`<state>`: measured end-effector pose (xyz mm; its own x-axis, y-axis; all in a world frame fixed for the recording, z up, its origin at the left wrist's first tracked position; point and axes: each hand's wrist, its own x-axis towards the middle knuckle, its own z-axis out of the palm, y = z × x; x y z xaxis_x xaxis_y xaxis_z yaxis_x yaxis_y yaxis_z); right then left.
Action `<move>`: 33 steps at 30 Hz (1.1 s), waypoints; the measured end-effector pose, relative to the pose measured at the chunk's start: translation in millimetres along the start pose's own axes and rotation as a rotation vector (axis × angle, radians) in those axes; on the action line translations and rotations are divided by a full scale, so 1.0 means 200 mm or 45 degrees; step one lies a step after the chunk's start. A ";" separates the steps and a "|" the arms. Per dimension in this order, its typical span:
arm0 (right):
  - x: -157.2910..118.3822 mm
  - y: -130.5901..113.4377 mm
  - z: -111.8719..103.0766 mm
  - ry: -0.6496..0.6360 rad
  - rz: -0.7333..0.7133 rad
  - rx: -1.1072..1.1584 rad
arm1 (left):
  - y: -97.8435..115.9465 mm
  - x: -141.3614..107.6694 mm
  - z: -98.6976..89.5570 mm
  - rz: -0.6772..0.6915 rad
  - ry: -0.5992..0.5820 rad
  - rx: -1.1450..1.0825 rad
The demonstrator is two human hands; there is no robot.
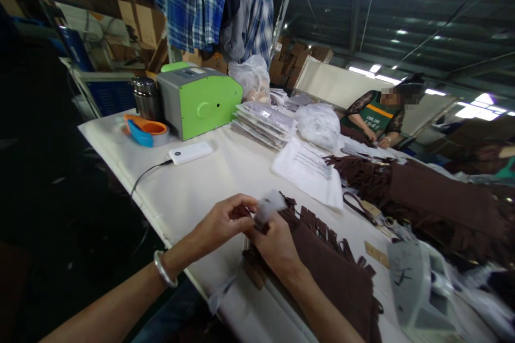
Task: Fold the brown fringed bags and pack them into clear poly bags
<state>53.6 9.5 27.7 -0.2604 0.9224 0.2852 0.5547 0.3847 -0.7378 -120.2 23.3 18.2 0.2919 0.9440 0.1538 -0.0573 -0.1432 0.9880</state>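
Over the front edge of the white table [229,177], my left hand [227,220] and my right hand [276,241] meet, fingers bent together. Between their fingertips is a small greyish-white piece [269,208], blurred by motion; both hands seem to pinch it. A silver bangle is on my left wrist. Brown fringed fabric [330,273] lies beneath and to the right of my right hand. Behind the hands rests a white sheet [308,171] with thin dark strips on it.
A green and grey machine [209,102] stands at the back left, beside a metal flask [145,99]. A white power bank [191,153] has a cable. Bagged stacks [265,120] lie behind. A grey plastic holder [418,284] is at right. A person in a green apron works across the table.
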 end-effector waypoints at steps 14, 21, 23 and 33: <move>-0.27 0.09 -0.12 0.031 0.257 0.413 | -0.18 -0.04 0.17 -0.141 -0.146 1.105; -0.31 0.14 -0.12 0.219 0.442 0.405 | -0.12 0.00 0.06 -0.253 -0.073 1.115; -0.32 0.15 -0.12 0.259 0.461 0.409 | -0.09 -0.07 0.03 -0.276 -0.121 1.143; -0.47 0.11 -0.10 -0.227 -0.253 0.112 | -0.14 -0.49 0.29 0.108 -0.577 0.946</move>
<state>105.0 -68.8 -3.3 -0.4965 0.8056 0.3233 0.4101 0.5459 -0.7306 -90.9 -82.7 -24.3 0.6752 0.7351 0.0610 0.4953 -0.5131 0.7010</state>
